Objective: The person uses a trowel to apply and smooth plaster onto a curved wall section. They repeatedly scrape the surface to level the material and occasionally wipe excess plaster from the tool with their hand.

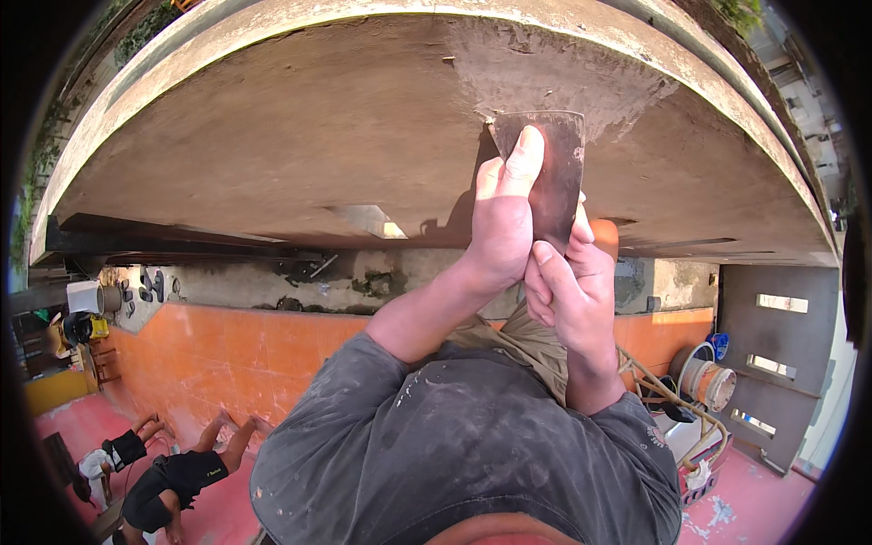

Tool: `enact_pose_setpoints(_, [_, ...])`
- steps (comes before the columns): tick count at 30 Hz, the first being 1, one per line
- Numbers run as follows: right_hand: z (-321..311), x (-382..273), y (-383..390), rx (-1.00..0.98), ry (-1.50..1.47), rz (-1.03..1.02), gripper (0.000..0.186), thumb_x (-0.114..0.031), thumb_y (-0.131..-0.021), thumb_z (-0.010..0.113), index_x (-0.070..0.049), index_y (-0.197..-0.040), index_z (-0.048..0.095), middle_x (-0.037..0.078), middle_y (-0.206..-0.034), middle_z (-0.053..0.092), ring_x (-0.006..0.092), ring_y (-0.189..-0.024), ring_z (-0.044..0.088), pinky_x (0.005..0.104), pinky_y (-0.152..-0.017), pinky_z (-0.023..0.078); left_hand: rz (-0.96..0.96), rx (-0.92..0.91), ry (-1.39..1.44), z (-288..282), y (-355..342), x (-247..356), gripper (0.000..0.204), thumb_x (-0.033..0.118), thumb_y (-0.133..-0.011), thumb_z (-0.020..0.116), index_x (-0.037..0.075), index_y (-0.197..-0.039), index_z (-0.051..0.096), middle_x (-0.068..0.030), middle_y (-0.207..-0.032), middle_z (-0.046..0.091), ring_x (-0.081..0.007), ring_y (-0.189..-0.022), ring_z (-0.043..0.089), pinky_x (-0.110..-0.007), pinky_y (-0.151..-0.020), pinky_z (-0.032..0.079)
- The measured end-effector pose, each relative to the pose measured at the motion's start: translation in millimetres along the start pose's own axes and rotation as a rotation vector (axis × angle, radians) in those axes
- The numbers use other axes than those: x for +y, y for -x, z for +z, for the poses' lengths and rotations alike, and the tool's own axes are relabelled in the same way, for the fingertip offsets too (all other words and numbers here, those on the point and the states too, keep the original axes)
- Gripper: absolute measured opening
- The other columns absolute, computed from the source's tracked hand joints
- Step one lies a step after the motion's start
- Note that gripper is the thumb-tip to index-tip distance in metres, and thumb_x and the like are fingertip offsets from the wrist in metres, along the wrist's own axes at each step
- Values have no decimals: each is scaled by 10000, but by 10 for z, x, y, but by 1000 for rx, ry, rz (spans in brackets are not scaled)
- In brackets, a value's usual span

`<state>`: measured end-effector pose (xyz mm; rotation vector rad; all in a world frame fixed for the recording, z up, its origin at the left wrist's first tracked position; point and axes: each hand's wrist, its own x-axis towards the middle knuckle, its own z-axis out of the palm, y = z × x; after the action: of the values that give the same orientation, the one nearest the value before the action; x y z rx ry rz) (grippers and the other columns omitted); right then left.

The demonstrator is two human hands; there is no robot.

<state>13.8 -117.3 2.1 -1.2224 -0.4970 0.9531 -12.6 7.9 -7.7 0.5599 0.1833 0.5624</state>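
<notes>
Both my hands are closed on a dark, flat scraper (565,173) with a wide upper edge that meets the brown plastered surface (300,136). My left hand (501,218) wraps its left side, the thumb lying flat along its face. Lower down, my right hand (579,286) pinches the narrow end, thumb in front. Around and above the scraper's edge is a greyer, streaked patch (527,68) of plaster, with small crumbs on it. Part of the scraper's lower end is hidden by my fingers.
Two other people, one in dark clothes (173,481), are at the lower left on the pink floor (64,418). An orange band (245,350) runs behind me. At right are a bucket (708,381), a tan hose (672,400) and a dark slotted panel (772,354).
</notes>
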Motion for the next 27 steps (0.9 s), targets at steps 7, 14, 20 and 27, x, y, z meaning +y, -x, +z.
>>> enact_pose_setpoints(7, [-5,13,-42,1,-9,-7,124,-76,-1059,521,11,-1026,603,-39,-639,486,16,-476,375,222,-412,284,19,-18,6,-30,-36,-24,540,455,-1089,417,9,-856,614,-108,-635,632,-191,-501,626,-310,-481,519])
enact_pose_setpoints(14, [27,12,-78,-26,-9,-11,127,-80,-1056,528,5,-995,599,-38,-635,490,16,-475,383,215,-411,283,36,6,10,-25,-35,-13,558,488,-1082,425,16,-848,608,-109,-607,604,-199,-505,624,-317,-473,514])
enact_pose_setpoints(20, [67,5,-53,-19,-10,-14,129,-84,-1057,528,1,-988,595,-39,-630,491,14,-479,390,208,-414,284,52,-2,28,-33,-22,25,563,494,-1080,421,18,-849,614,-103,-612,603,-190,-501,618,-315,-471,515])
enact_pose_setpoints(27, [119,-35,-115,-69,-31,-50,134,-85,-1060,520,5,-987,586,-36,-635,486,15,-471,381,210,-408,282,118,-86,16,-67,-48,108,566,487,-1091,393,24,-846,607,-112,-604,614,-192,-508,616,-301,-474,503])
